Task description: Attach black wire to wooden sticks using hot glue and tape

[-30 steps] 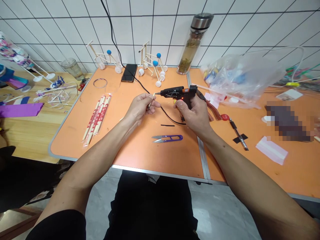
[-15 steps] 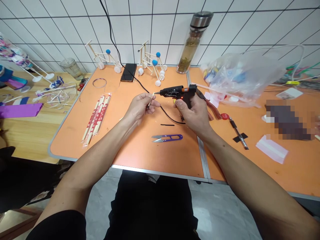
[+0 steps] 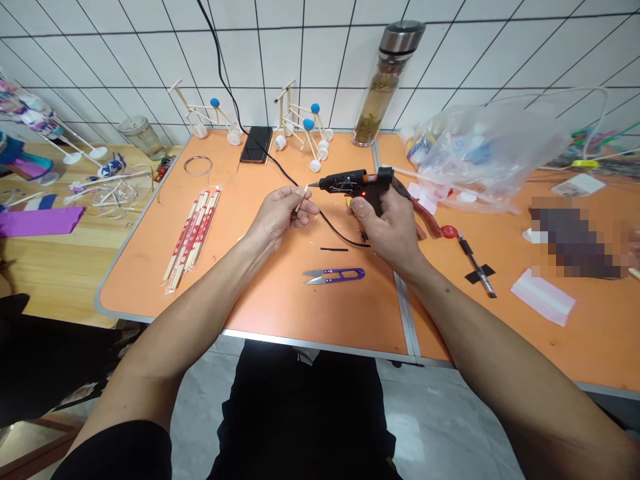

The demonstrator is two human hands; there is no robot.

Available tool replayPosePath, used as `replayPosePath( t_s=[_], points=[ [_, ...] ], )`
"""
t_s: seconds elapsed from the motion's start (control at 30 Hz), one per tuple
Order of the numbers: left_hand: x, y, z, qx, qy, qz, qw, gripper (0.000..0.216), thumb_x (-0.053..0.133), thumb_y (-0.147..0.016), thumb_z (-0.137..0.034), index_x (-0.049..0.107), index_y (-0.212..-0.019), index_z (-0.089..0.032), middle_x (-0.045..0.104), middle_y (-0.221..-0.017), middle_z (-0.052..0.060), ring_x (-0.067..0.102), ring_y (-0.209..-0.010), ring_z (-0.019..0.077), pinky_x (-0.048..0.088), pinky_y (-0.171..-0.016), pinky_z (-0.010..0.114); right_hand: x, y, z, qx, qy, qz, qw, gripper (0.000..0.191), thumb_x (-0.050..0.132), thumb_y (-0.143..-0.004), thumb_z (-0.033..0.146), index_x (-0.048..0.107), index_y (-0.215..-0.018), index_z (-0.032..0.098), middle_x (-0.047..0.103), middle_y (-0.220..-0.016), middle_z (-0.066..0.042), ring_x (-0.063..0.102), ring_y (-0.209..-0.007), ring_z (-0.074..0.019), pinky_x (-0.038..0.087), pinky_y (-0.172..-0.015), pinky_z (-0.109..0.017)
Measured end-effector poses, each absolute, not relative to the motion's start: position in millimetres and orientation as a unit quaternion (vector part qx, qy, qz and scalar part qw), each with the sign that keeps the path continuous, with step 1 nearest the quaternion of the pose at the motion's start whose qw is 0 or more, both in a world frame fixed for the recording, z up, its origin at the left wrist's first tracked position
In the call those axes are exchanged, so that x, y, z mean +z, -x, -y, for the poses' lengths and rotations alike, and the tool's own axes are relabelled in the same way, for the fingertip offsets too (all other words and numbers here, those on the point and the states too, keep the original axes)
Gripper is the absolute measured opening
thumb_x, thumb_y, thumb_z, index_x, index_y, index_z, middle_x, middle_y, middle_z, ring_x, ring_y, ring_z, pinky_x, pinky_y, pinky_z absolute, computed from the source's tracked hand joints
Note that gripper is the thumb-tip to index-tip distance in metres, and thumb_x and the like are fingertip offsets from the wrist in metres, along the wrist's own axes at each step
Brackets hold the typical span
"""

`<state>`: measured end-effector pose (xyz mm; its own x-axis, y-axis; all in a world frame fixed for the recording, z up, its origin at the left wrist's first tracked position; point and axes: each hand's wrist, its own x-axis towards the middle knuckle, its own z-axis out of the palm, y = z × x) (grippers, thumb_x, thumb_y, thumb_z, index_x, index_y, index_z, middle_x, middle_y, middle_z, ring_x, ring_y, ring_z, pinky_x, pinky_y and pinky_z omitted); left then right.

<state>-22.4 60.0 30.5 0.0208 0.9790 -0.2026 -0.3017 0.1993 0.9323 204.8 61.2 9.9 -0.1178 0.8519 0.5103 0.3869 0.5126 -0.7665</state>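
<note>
My right hand (image 3: 387,220) is wrapped round the handle of a black glue gun (image 3: 345,181), whose small red light glows. The gun's nozzle points left and meets, or nearly meets, the top of a short thin wooden stick (image 3: 303,195). That stick is pinched between the fingers of my left hand (image 3: 283,213), and its lower end looks dark. Below the hands, a pair of purple thread snips (image 3: 343,275) lies on the orange table (image 3: 300,317), with a thin black strip (image 3: 334,249) just above it.
Wrapped chopsticks (image 3: 193,237) lie at left. Behind stand small stick models (image 3: 303,127), a phone (image 3: 257,145) and a glass tea bottle (image 3: 383,93). At right are red-handled pliers (image 3: 425,217), a pen (image 3: 477,267) and a plastic bag (image 3: 490,160). The gun's black cord (image 3: 283,170) crosses the table.
</note>
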Motion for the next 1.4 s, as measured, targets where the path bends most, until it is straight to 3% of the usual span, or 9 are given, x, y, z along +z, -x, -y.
replayPosePath(
  t_s=[0.73,1.0,1.4],
  points=[
    [31.4,22.4,-60.1,0.518,-0.355,-0.467,0.622,0.011,0.078,-0.096,-0.022,0.07,-0.09,-0.018,0.076,-0.068,0.001,0.059,-0.046,0.007,0.045,-0.051,0.02,12.2,-205.6,-60.4,0.221,0.442,0.72,0.488,0.065,0.062,-0.1,0.091,0.077,-0.108,0.027,0.068,-0.078,-0.003,0.063,-0.073,-0.0246,0.057,-0.071,-0.043],
    [31.7,22.4,-59.8,0.519,-0.361,-0.464,0.621,0.008,0.073,-0.098,-0.018,0.069,-0.09,-0.016,0.076,-0.068,0.002,0.059,-0.045,0.0075,0.044,-0.05,0.02,13.2,-204.4,-59.6,0.212,0.44,0.722,0.491,0.066,0.06,-0.101,0.09,0.075,-0.107,0.026,0.066,-0.077,-0.002,0.063,-0.073,-0.0235,0.055,-0.072,-0.042],
    [34.7,21.3,-59.3,0.519,-0.355,-0.469,0.62,0.01,0.069,-0.099,-0.016,0.068,-0.089,-0.015,0.074,-0.065,0.001,0.058,-0.044,0.0071,0.042,-0.05,0.019,15.6,-203.5,-58.6,0.193,0.454,0.723,0.484,0.059,0.061,-0.105,0.081,0.075,-0.107,0.024,0.072,-0.086,-0.004,0.062,-0.075,-0.0228,0.055,-0.073,-0.041]
  ],
)
